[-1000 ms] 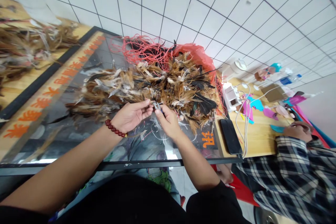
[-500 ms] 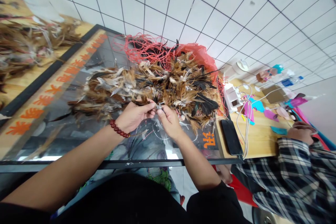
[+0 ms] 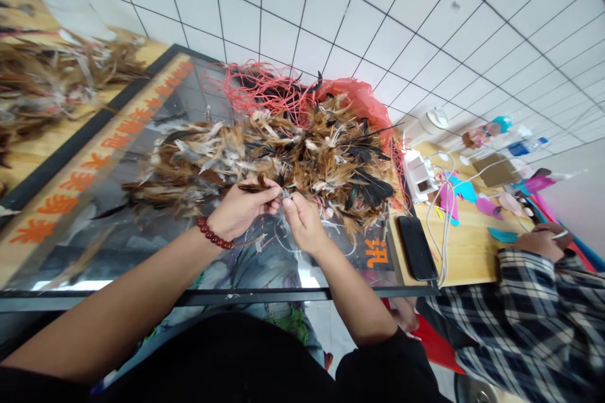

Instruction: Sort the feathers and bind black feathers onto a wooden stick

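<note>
My left hand (image 3: 246, 206), with a dark red bead bracelet (image 3: 215, 233) on its wrist, pinches a brown feather (image 3: 253, 186) between thumb and fingers. Close against it, my right hand (image 3: 305, 221) is closed at the pale quill end of the feather, its thumb and forefinger pressed together. Just what lies in the right fingertips is too small to make out. Beyond both hands a large pile of brown, black and white feathers (image 3: 326, 145) spreads over the glass tabletop (image 3: 155, 252).
Behind the pile lie tangled red strings (image 3: 265, 85) and a red plastic bag (image 3: 359, 101). At right are a black phone (image 3: 416, 248), white cables (image 3: 444, 242) and a white charger block (image 3: 420, 177). A person in a plaid sleeve (image 3: 529, 289) sits there. More feathers (image 3: 51, 82) lie at far left.
My hands stay almost in place, with only slight finger movement at the feather's quill. The neighbouring person's hands have shifted a little, and a small white thing now shows in them.
</note>
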Demonstrator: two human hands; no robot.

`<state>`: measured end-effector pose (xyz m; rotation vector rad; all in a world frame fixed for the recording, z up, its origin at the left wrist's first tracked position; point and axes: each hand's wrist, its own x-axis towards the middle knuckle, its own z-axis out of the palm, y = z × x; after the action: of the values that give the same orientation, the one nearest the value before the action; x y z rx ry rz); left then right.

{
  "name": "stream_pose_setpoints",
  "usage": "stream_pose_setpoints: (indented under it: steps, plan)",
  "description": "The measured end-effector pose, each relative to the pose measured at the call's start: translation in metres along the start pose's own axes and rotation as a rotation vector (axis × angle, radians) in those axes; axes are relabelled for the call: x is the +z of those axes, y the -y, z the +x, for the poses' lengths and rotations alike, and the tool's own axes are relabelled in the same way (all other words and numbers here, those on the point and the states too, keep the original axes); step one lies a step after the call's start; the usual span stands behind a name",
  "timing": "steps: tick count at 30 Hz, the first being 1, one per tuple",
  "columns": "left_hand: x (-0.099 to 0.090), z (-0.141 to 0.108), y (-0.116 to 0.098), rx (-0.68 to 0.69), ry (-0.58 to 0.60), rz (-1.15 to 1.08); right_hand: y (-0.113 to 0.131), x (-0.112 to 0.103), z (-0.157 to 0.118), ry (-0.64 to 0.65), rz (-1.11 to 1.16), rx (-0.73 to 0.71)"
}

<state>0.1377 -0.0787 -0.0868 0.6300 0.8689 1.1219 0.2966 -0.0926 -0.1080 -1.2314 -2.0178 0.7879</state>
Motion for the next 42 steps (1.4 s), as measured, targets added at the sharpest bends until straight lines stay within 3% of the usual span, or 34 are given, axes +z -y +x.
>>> stream_pose_setpoints:
  steps: [8,14,17,21,24,27,42]
  plan:
    - [0.002,-0.003,0.003,0.117,-0.064,0.145,-0.005,0.000,0.001,0.007,0.047,0.011]
    - [0.001,-0.001,0.002,0.102,-0.085,0.078,0.002,0.001,-0.001,0.059,0.030,-0.017]
    - [0.001,-0.001,-0.001,0.093,-0.110,0.009,0.002,0.002,-0.001,0.014,0.043,-0.007]
    - [-0.001,0.000,-0.006,-0.021,-0.075,-0.128,-0.005,0.000,0.001,-0.159,0.087,0.096]
    - [-0.002,0.001,-0.010,-0.151,-0.094,-0.220,-0.008,-0.002,0.002,-0.156,0.075,0.103]
    - [-0.002,0.002,-0.011,-0.184,-0.135,-0.266,-0.006,-0.001,0.002,-0.117,0.044,0.053]
    - [0.001,-0.002,0.002,0.025,-0.033,-0.090,-0.002,0.001,0.003,-0.085,0.028,0.030]
